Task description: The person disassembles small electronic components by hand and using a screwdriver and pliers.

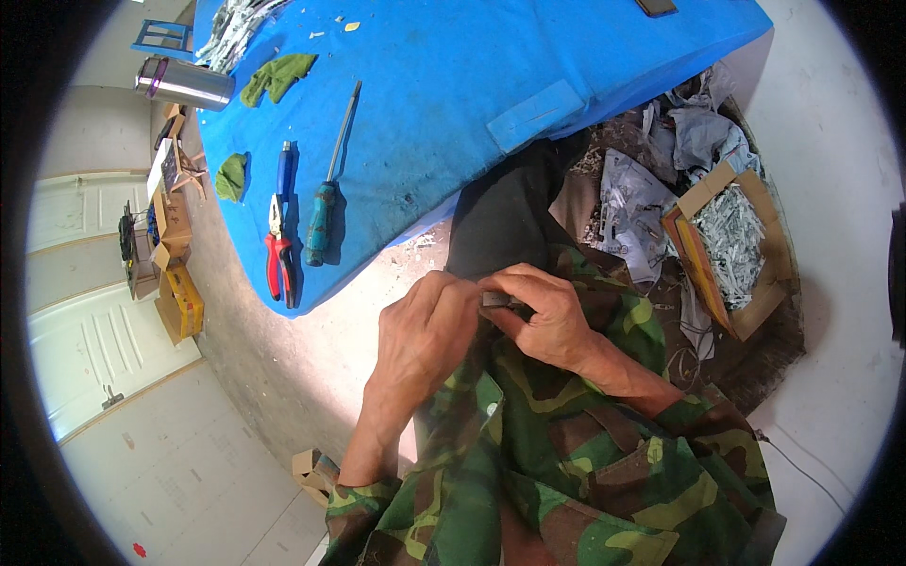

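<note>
Both of my hands meet above my lap, just off the near edge of the blue-covered table (406, 179). Between the thumb and fingers of my right hand (552, 321) is a small grey metal piece (496, 299); its far end is hidden. My left hand (429, 325) is closed with its back toward me, its fingertips touching the right hand's at the piece. What the left fingers pinch is hidden behind the knuckles. To the left on the table lie pliers (279, 241) with red and blue handles and a teal-handled screwdriver (324, 222).
Green cloths (278, 77) and a steel flask (186, 82) lie at the table's left. A phone-like dark object (657, 7) is at the far edge. On my right, a cardboard box (779, 250) full of thin silvery pieces stands among plastic bags (630, 212). Cartons (179, 302) line the left wall.
</note>
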`<state>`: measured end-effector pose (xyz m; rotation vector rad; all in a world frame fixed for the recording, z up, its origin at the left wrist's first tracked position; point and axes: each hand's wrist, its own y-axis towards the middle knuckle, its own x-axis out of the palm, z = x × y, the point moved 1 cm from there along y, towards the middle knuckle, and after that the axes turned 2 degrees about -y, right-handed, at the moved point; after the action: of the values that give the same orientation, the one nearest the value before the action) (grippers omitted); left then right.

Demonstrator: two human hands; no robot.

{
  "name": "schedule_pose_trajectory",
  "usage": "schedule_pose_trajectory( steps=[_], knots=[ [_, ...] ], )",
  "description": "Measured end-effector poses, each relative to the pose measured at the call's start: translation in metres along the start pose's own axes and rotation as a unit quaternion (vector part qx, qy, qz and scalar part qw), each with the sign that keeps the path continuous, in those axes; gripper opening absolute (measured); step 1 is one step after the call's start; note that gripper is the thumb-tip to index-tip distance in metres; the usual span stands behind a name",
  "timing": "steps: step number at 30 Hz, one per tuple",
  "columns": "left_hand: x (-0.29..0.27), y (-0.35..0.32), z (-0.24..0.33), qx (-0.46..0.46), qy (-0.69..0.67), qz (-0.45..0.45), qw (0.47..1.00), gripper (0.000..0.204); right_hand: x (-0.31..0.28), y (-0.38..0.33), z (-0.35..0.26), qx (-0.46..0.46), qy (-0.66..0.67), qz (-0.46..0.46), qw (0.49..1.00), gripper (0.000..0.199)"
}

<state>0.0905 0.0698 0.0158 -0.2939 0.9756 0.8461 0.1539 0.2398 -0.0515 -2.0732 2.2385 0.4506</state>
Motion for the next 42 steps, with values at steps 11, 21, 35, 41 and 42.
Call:
schedule_pose_trajectory(
  steps=[11, 21, 35, 41, 42],
  knots=[
    [0.010, -0.005, -0.002, -0.059, -0.052, 0.026, 0.997, 0.016, 0.000, 0.000, 0.001, -0.018, 0.004, 0.013, 1.000, 0.035],
    [-0.002, 0.001, 0.002, -0.065, -0.057, -0.011, 0.996, 0.014, 0.002, -0.002, 0.006, 0.001, 0.004, 0.025, 1.000, 0.036],
    [0.003, 0.000, -0.001, -0.024, -0.003, -0.021, 0.999, 0.016, 0.001, 0.000, 0.006, -0.014, -0.015, 0.004, 1.000, 0.037],
    [0.013, -0.004, 0.001, -0.004, 0.013, 0.035, 0.999, 0.019, -0.002, 0.000, 0.004, -0.025, -0.005, 0.008, 1.000, 0.037],
    [0.015, -0.005, 0.001, 0.002, 0.021, 0.049, 0.999, 0.019, -0.002, -0.001, 0.004, -0.009, 0.014, 0.005, 1.000, 0.036]
  ],
)
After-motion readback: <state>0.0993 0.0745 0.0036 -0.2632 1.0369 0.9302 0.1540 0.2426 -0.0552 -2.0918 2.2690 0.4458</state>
